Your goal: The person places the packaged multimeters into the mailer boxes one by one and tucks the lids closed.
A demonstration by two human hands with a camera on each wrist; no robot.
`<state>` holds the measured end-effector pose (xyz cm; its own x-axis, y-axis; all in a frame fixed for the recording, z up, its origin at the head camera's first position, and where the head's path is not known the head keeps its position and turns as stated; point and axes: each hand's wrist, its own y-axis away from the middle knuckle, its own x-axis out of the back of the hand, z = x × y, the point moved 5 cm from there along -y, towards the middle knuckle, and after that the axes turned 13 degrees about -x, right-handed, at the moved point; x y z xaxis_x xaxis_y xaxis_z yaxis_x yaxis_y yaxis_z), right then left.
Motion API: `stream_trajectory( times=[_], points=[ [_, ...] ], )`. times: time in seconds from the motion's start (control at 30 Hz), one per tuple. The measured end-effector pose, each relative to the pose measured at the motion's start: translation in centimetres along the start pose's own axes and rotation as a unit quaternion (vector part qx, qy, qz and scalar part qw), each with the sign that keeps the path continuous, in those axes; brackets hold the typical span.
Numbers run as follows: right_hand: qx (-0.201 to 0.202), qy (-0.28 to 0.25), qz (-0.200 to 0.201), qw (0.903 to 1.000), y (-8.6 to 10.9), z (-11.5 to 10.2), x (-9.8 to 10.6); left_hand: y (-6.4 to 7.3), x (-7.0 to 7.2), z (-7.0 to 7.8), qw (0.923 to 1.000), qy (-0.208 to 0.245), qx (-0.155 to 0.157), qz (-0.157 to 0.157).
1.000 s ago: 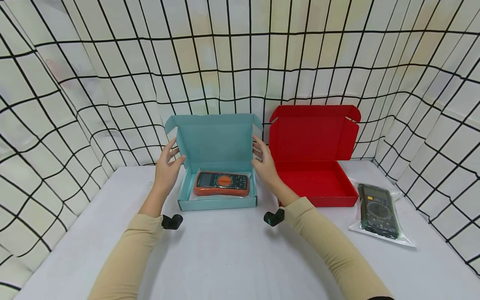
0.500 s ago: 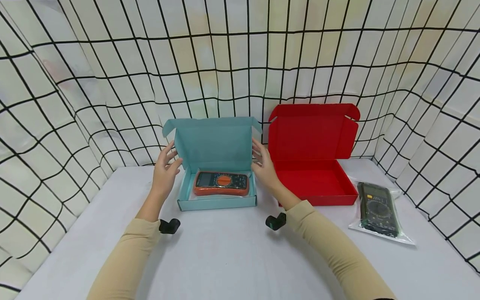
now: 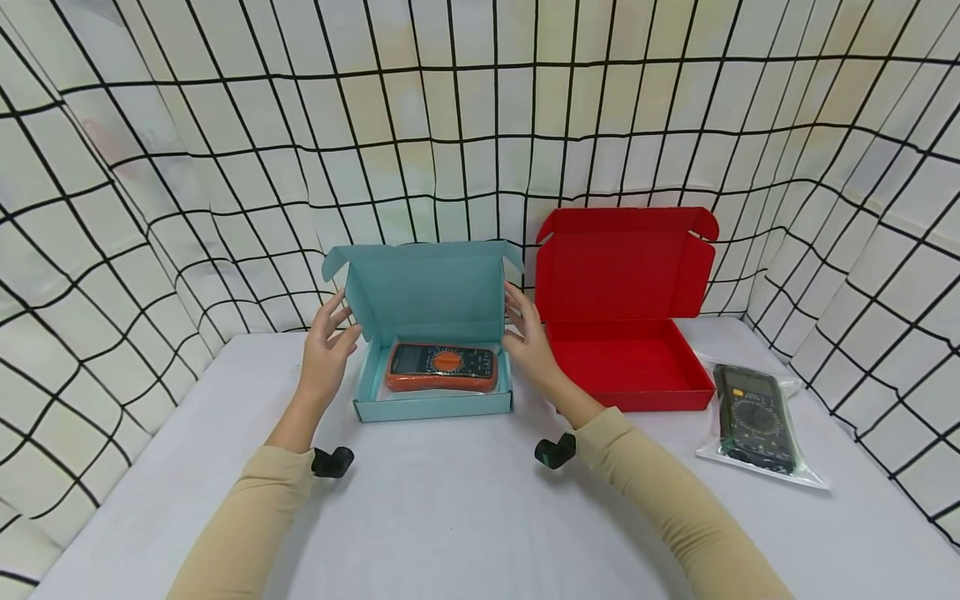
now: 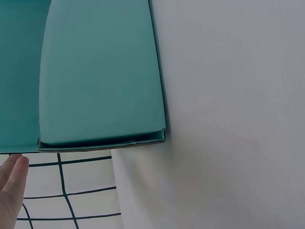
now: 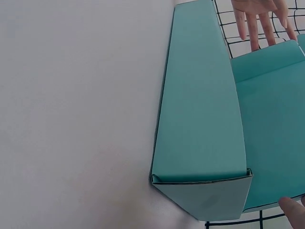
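Note:
A light blue cardboard box (image 3: 432, 406) stands on the white table, its lid (image 3: 431, 287) raised and leaning slightly forward. Inside lies an orange and black multimeter (image 3: 442, 367) wrapped in clear plastic. My left hand (image 3: 322, 358) is at the lid's left side flap, fingers extended and thumb toward the front. On the opposite side, my right hand (image 3: 531, 342) has its fingers along the lid's right edge, partly hidden behind it. The right wrist view shows the box's front corner, with a right fingertip (image 5: 289, 206) at the lid edge. Neither hand touches the multimeter.
Right beside the blue box stands an open red box (image 3: 626, 358), its lid upright. Farther right, a black multimeter in a clear bag (image 3: 756, 417) lies on the table (image 3: 450, 517). White cloth walls with a black grid (image 3: 480, 108) enclose the back and sides.
The blue lid has tipped forward a little, its top edge now lower. Both hands have come slightly down and toward me along with it. The boxes and multimeters have stayed put.

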<state>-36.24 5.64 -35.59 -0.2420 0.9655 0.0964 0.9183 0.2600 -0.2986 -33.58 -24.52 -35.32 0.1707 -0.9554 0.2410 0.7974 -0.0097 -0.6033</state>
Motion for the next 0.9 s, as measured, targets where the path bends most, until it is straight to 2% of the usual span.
stream_trajectory(
  times=[0.33, 0.6, 0.9],
  points=[
    [0.001, -0.021, -0.021, 0.9995, 0.3, 0.1, 0.2, 0.4, 0.1, 0.2, 1.0000, 0.007, -0.005, -0.004],
    [-0.004, -0.008, -0.034, 0.9994, 0.8, 0.3, 0.1, 0.9, 0.0, 0.1, 0.9995, 0.031, -0.001, -0.001],
    [0.000, 0.001, -0.053, 0.9986, 1.5, 0.4, 0.0, 1.0, 0.0, -0.2, 0.9983, 0.054, 0.018, 0.012]
  ],
)
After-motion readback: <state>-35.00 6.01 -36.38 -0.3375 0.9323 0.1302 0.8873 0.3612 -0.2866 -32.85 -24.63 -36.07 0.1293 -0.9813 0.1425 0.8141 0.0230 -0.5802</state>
